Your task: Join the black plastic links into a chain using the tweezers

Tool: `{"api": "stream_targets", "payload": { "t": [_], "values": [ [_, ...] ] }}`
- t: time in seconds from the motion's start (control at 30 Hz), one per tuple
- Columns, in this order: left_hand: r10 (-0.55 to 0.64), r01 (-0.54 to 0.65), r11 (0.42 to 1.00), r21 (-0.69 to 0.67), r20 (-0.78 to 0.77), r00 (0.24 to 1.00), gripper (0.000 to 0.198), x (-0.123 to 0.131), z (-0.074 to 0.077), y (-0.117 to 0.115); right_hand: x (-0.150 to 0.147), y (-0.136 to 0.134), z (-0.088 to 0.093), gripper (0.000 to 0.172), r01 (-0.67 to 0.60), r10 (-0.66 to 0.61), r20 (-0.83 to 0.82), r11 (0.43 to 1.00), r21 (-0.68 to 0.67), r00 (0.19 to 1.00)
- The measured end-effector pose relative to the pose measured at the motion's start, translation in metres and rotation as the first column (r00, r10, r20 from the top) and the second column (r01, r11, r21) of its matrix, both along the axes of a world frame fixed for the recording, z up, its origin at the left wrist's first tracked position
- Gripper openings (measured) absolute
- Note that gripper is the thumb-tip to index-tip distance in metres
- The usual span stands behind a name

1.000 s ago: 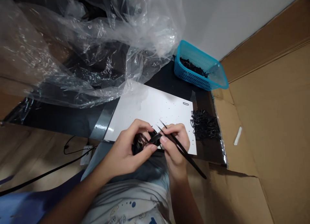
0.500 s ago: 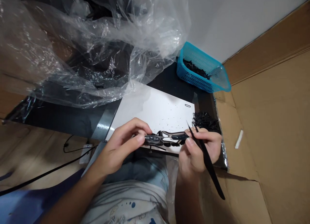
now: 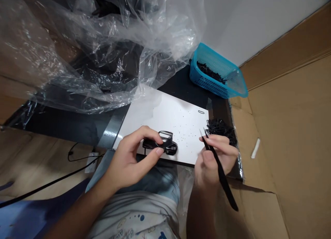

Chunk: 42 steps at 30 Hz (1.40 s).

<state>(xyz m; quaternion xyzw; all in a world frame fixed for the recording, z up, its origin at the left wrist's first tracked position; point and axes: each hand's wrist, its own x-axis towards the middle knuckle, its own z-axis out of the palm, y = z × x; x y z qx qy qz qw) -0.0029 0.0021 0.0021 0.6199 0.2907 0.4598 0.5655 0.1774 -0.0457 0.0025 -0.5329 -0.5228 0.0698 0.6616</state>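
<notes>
My left hand (image 3: 131, 159) pinches a black glasses-like frame part (image 3: 161, 146) over the near edge of a white board (image 3: 168, 118). Thumb and fingers are closed on it. My right hand (image 3: 214, 159) holds black pointed tweezers (image 3: 218, 170), tips up near a pile of small black loops (image 3: 219, 128). The two hands are apart, and the right hand does not touch the frame part.
A blue basket (image 3: 217, 77) with black pieces stands at the back right of the black table (image 3: 67, 125). Crumpled clear plastic sheeting (image 3: 90, 49) covers the back left. Cardboard (image 3: 289, 135) lies to the right. A black cable (image 3: 46, 187) runs on the floor at left.
The right hand let go of the black frame part and drew away to the right with the tweezers. The left hand keeps the part, now folded up shorter.
</notes>
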Motion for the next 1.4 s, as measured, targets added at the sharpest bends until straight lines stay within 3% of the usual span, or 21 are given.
{"api": "stream_targets", "payload": {
  "t": [0.1,0.2,0.3,0.5,0.83,1.13,1.23,1.3,1.4],
  "values": [
    [-0.036,0.036,0.999,0.002,0.019,0.999,0.012,-0.002,0.000,-0.002,-0.008,-0.006,0.011,0.019,-0.120,0.121,0.017,0.992,-0.047,0.992],
    [-0.056,0.056,0.998,0.017,0.012,0.998,0.010,-0.002,0.000,-0.003,-0.020,-0.012,0.021,0.023,-0.319,0.315,-0.057,0.943,-0.096,0.947],
    [-0.040,0.040,0.998,0.042,-0.018,0.999,0.011,-0.002,0.001,-0.004,-0.027,-0.016,0.025,0.019,-0.421,0.413,-0.082,0.896,-0.142,0.907],
    [-0.027,0.032,0.998,0.063,-0.084,0.996,0.013,-0.004,0.003,-0.005,-0.023,-0.016,0.026,0.019,-0.444,0.455,0.008,0.873,-0.201,0.890],
    [-0.033,0.041,0.995,0.088,-0.084,0.996,0.012,-0.004,0.003,-0.005,-0.021,-0.018,0.023,0.016,-0.434,0.447,-0.001,0.867,-0.243,0.894],
    [-0.039,0.044,0.998,0.052,-0.096,0.995,0.013,-0.004,0.001,-0.005,-0.018,-0.017,0.026,0.017,-0.473,0.485,-0.043,0.825,-0.307,0.873],
    [-0.023,0.025,1.000,0.018,-0.086,0.996,0.015,-0.004,0.000,-0.007,-0.019,-0.016,0.025,0.018,-0.489,0.471,-0.134,0.815,-0.311,0.872],
    [-0.021,0.020,1.000,-0.012,-0.069,0.997,0.015,-0.004,0.000,-0.008,-0.021,-0.014,0.021,0.017,-0.521,0.452,-0.279,0.809,-0.271,0.847],
    [-0.053,0.052,0.997,-0.060,-0.017,0.998,0.014,-0.005,0.002,-0.011,-0.026,-0.009,0.013,0.011,-0.606,0.429,-0.592,0.785,-0.129,0.682]
  ]
}}
